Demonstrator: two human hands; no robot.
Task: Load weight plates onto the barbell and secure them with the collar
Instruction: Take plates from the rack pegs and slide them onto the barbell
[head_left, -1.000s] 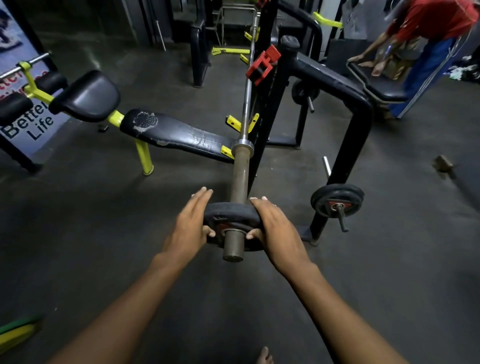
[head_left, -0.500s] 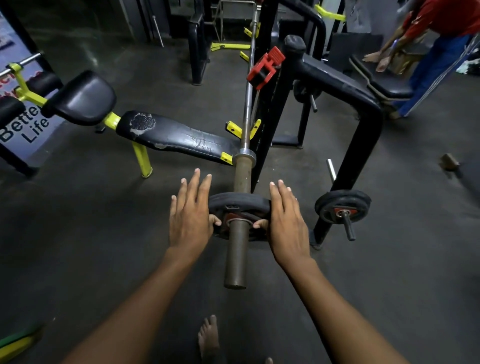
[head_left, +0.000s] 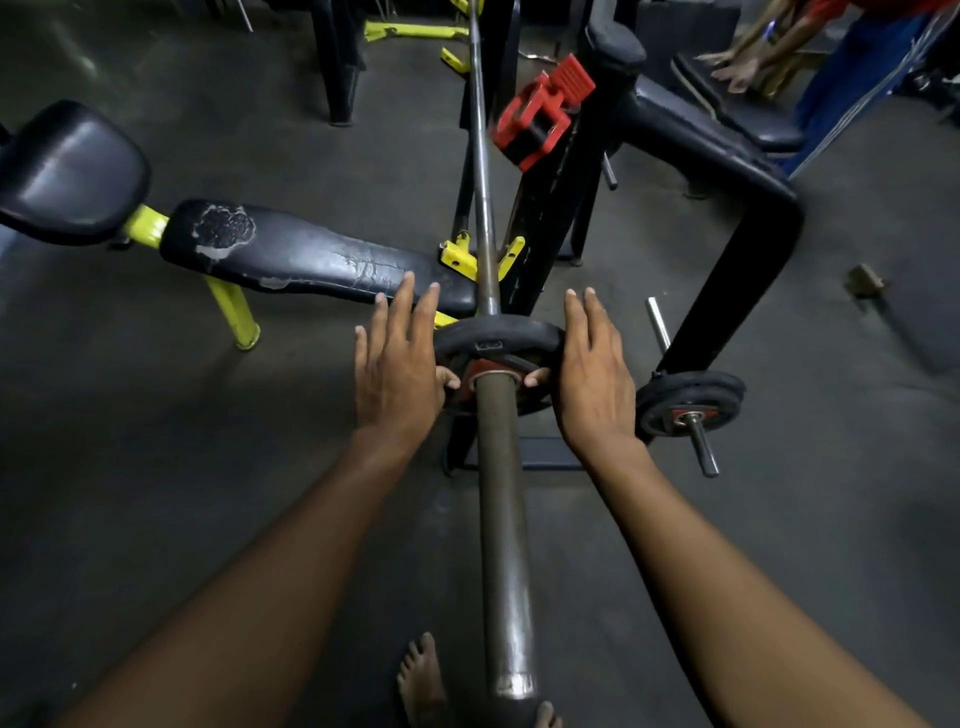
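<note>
A small black round weight plate with a red hub (head_left: 497, 347) sits far up the dull steel barbell sleeve (head_left: 501, 519), seemingly against the inner shoulder (the contact itself is hidden). The left hand (head_left: 397, 371) and right hand (head_left: 592, 374) flank it, palms pressed to its rim, fingers straight and close together, thumbs on the plate's near face. The red plastic clamp collar (head_left: 540, 122) perches on the black rack upright (head_left: 550, 218), untouched. Another black plate (head_left: 688, 402) waits on a storage peg beside the rack. I'd say one plate is on; further plates and the collar remain.
</note>
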